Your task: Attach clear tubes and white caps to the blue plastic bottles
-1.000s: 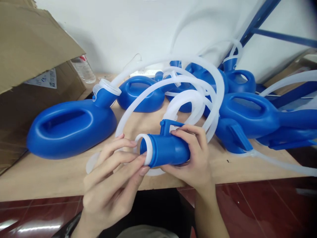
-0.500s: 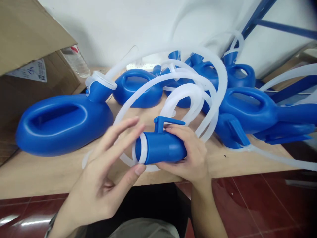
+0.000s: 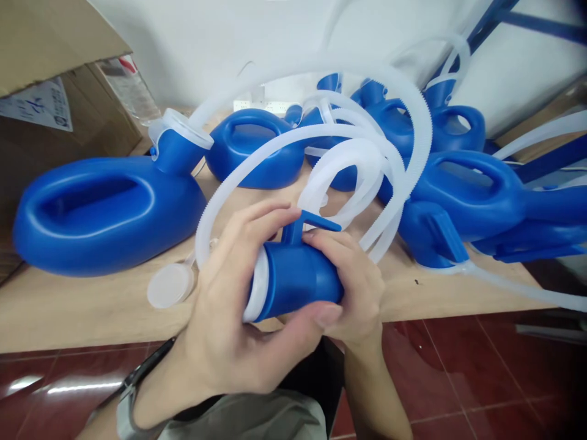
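Observation:
Both hands hold a blue cylindrical part (image 3: 300,278) above the table's front edge. A white ring (image 3: 258,286) circles its left end, and a blue lever (image 3: 321,220) stands out from its top. My left hand (image 3: 247,305) wraps round the ringed end, fingers over the top near the lever and thumb along the lower front. My right hand (image 3: 360,281) grips the right end, its fingers partly hidden behind the part. Behind them lie coils of translucent white hose (image 3: 348,165). A round white cap (image 3: 170,285) lies on the table left of my left hand.
A large blue bottle (image 3: 110,214) with a white-rimmed neck stands at the left, another (image 3: 254,150) behind. More blue bottles (image 3: 472,192) crowd the right. A cardboard box (image 3: 101,116) and a clear plastic bottle (image 3: 131,91) are at the back left of the wooden table (image 3: 82,318).
My left hand has moved right and closed round the ringed end, its thumb now across the front. The blue part has tilted slightly. The white cap has come into fuller view.

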The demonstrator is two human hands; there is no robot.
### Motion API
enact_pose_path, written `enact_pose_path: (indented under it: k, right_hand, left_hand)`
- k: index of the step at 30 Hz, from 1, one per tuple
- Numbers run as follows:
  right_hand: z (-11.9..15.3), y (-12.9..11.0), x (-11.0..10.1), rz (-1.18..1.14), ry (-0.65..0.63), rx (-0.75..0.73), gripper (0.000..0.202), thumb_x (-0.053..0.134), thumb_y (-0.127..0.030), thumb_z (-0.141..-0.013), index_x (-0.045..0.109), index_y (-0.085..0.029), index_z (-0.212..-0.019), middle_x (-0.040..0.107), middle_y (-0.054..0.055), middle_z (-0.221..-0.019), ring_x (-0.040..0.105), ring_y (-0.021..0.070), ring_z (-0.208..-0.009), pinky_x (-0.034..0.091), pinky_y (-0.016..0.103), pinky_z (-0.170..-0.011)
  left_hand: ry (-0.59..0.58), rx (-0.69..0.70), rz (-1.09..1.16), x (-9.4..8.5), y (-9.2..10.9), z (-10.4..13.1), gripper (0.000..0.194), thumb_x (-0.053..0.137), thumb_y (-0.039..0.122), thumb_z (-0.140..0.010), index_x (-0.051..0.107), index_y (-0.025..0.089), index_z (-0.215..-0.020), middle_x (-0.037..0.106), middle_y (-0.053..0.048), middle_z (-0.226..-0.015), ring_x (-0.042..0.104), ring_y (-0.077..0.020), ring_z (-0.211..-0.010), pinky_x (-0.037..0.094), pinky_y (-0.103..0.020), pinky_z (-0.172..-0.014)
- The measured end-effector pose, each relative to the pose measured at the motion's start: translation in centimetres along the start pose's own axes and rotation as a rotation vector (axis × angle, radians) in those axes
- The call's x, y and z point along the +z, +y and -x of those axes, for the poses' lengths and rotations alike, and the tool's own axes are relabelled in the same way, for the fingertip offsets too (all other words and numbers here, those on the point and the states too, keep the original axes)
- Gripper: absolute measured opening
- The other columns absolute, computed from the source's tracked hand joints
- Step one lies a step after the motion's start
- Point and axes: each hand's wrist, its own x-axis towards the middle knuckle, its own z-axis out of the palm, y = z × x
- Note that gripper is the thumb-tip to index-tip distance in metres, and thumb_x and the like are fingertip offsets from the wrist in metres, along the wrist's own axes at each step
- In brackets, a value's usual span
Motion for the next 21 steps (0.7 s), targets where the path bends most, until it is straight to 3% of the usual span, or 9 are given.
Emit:
enact_pose_path:
  k: [3,7,9,14,18,21]
  right_hand:
    - [0.0,0.0,0.0,0.005,0.018,0.018,0.038,0.066,-0.037,-0.102,0.065,-0.02,-0.137,0.08,0.014,-0.123,0.08,0.0351,-0.112,0.07,0.052,-0.096]
    - [0.0,-0.4,0.4,0.002,0.078,0.037,0.042,0.071,-0.041,-0.101,0.065,-0.022,-0.137,0.08,0.013,-0.123,0.079,0.0364,-0.111,0.071,0.055,-0.093]
    - [0.0,-0.6,0.6,-0.004,0.076,0.051,0.045,0.073,-0.043,-0.099,0.064,-0.023,-0.137,0.079,0.013,-0.122,0.079,0.0373,-0.109,0.071,0.057,-0.092]
    - [0.0,0.2,0.2,-0.005,0.065,0.033,0.045,0.077,-0.042,-0.095,0.064,-0.021,-0.134,0.079,0.014,-0.12,0.079,0.0369,-0.108,0.071,0.056,-0.089]
    - [-0.3,1.2,-0.6,-0.004,0.015,0.028,0.054,0.082,-0.055,-0.092,0.065,-0.022,-0.131,0.079,0.013,-0.122,0.08,0.0373,-0.111,0.07,0.056,-0.092]
    - [-0.5,1.3,-1.1,-0.04,0.029,0.1,0.063,0.085,-0.065,-0.087,0.064,-0.024,-0.13,0.08,0.011,-0.122,0.082,0.036,-0.108,0.07,0.053,-0.09]
  left_hand:
    - [-0.032,0.034,-0.027,0.4,0.1,-0.3,0.063,0.073,0.031,-0.099,0.053,0.029,-0.158,0.059,-0.003,-0.165,0.054,-0.0285,-0.156,0.051,-0.04,-0.128]
    - [-0.006,0.157,-0.015,0.4,0.2,-0.9,0.063,0.074,0.032,-0.098,0.056,0.014,-0.155,0.058,-0.015,-0.167,0.05,-0.0295,-0.16,0.043,-0.043,-0.136]
    - [-0.015,0.171,-0.02,0.3,0.1,-1.1,0.063,0.073,0.031,-0.098,0.055,0.012,-0.155,0.054,-0.018,-0.169,0.049,-0.0304,-0.161,0.041,-0.047,-0.137]
    - [-0.095,0.172,0.082,0.0,-1.0,-1.4,0.075,0.076,0.03,-0.097,0.047,0.024,-0.166,0.046,-0.013,-0.176,0.045,-0.038,-0.163,0.038,-0.057,-0.137]
    - [-0.211,0.071,0.432,-0.6,-2.2,-1.3,0.085,0.084,0.035,-0.094,0.044,0.038,-0.169,0.045,-0.005,-0.178,0.042,-0.0397,-0.164,0.04,-0.059,-0.137]
    - [-0.217,-0.059,0.704,-0.8,-1.9,-0.8,0.079,0.084,0.037,-0.096,0.048,0.042,-0.167,0.049,-0.002,-0.175,0.042,-0.037,-0.165,0.048,-0.052,-0.132]
